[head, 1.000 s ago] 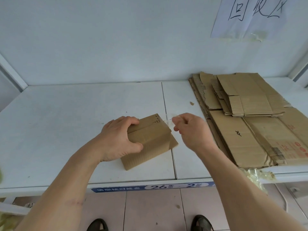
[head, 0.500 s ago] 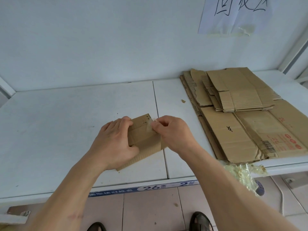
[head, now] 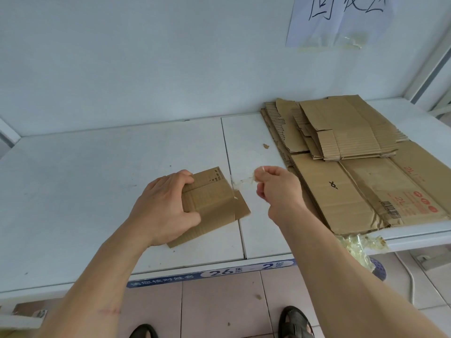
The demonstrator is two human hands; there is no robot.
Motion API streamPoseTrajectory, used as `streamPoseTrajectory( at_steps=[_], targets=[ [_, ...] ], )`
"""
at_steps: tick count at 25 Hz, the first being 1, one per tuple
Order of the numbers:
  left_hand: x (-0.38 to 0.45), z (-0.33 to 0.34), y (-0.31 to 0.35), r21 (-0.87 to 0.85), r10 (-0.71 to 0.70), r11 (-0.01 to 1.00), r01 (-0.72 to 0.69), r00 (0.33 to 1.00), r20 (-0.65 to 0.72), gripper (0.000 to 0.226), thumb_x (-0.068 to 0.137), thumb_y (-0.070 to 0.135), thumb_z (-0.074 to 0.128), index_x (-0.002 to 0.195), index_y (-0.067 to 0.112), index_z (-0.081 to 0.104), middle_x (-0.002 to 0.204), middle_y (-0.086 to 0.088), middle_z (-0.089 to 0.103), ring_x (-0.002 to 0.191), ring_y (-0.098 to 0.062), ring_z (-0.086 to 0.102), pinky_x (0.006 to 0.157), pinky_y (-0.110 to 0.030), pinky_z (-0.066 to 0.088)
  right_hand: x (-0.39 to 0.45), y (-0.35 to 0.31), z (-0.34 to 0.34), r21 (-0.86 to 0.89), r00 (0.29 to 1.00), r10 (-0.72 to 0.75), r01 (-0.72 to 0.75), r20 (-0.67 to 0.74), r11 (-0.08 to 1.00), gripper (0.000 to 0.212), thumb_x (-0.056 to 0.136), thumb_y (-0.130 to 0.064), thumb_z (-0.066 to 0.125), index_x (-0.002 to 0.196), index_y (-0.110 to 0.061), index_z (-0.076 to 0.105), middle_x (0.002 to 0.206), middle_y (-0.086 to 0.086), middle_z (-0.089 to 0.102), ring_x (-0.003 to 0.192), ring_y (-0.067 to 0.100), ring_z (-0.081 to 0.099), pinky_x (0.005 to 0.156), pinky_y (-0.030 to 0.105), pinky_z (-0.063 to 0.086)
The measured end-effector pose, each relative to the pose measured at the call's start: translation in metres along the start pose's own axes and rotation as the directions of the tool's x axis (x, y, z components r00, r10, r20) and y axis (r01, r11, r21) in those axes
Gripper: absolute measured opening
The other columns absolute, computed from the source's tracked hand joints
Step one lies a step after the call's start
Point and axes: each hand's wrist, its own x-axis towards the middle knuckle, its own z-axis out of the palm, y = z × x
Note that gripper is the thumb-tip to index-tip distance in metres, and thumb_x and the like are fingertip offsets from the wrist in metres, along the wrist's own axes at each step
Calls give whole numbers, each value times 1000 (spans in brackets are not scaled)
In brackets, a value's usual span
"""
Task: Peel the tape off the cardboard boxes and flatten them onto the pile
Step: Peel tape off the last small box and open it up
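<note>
A small brown cardboard box [head: 212, 203] lies on the white shelf [head: 73, 191] near its front edge. My left hand [head: 168, 206] presses down on the box's left half, fingers curled over its far edge. To the right of the box, my right hand [head: 275, 189] pinches a strip of clear tape [head: 244, 182]. The strip stretches thin from the box's right edge to my fingertips. On the right side of the shelf lies a pile of flattened cardboard [head: 353, 167], several sheets deep.
A crumpled wad of peeled tape [head: 361, 245] hangs at the shelf's front edge below the pile. A paper sign [head: 339, 18] is taped on the back wall. A cardboard scrap [head: 266, 146] lies on the shelf. My feet [head: 295, 323] stand on the tiled floor.
My right hand went to the box's top right edge, took hold of tape there, then pulled away to the right with the strip. My left hand stayed on the box.
</note>
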Motion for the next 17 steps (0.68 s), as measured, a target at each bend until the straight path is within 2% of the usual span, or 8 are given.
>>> streamPoseTrajectory(
  at_steps=[2, 5, 7, 9, 11, 13, 15, 17],
  targets=[
    [-1, 1, 0, 2, 1, 1000, -1, 1000, -7, 84, 62, 48, 48, 141, 29, 29, 151, 17, 28, 138, -12, 25, 111, -28, 22, -9, 10, 10, -274, 976, -188, 211, 108, 938, 20, 95, -15, 59, 85, -23, 74, 82, -6, 73, 65, 9, 63, 63, 25, 55],
    [-1, 1, -2, -7, -10, 1000, 10, 1000, -15, 84, 62, 49, 49, 141, 29, 29, 150, 16, 29, 137, -14, 26, 110, -29, 23, -20, 16, 18, -405, 930, -226, 334, 291, 851, 33, 99, -31, 49, 91, -9, 73, 86, 8, 72, 72, 14, 60, 64, 29, 46],
    [-1, 0, -7, -22, -24, 999, 24, 1000, -17, 84, 61, 48, 50, 140, 30, 29, 149, 17, 30, 136, -14, 28, 109, -29, 26, -20, 16, 15, -386, 929, -164, 292, 332, 875, 49, 101, -45, 40, 90, -11, 74, 93, 5, 72, 83, 15, 62, 69, 28, 46],
    [-1, -1, -9, -37, -24, 999, 24, 1000, -7, 82, 61, 48, 51, 138, 31, 30, 147, 19, 32, 134, -13, 29, 106, -30, 29, -18, 16, 13, -260, 941, -83, 174, 328, 950, 46, 99, -45, 42, 76, -23, 75, 101, -1, 73, 96, 15, 64, 85, 33, 51],
    [-1, -1, -10, -45, -21, 999, 22, 1000, 4, 81, 60, 47, 52, 137, 32, 31, 146, 20, 32, 133, -12, 30, 103, -30, 30, -15, 15, 13, -72, 935, 47, -23, 352, 997, 38, 92, -37, 45, 68, -21, 71, 104, 3, 74, 91, 19, 63, 88, 39, 53],
    [-2, -2, -10, -54, -22, 998, 23, 1000, 9, 81, 60, 47, 52, 137, 33, 31, 146, 21, 32, 133, -12, 30, 103, -30, 30, -14, 14, 11, 51, 902, 131, -166, 412, 985, 43, 91, -37, 41, 75, -12, 72, 97, 7, 72, 82, 20, 59, 82, 39, 50],
    [-2, -3, -10, -54, -15, 998, 16, 1000, 22, 82, 60, 47, 53, 137, 32, 32, 147, 23, 31, 133, -12, 30, 105, -31, 31, -14, 15, 9, -24, 899, 136, -138, 417, 990, 46, 94, -44, 44, 86, -12, 76, 91, 1, 71, 80, 19, 61, 85, 38, 49],
    [-4, -3, -8, -47, -5, 999, 7, 999, 33, 82, 59, 46, 53, 137, 31, 32, 147, 23, 30, 134, -12, 30, 106, -32, 31, -18, 18, 8, -148, 920, 71, -14, 386, 989, 27, 92, -41, 61, 97, -19, 76, 98, -1, 75, 88, 19, 68, 89, 36, 49]
  ],
)
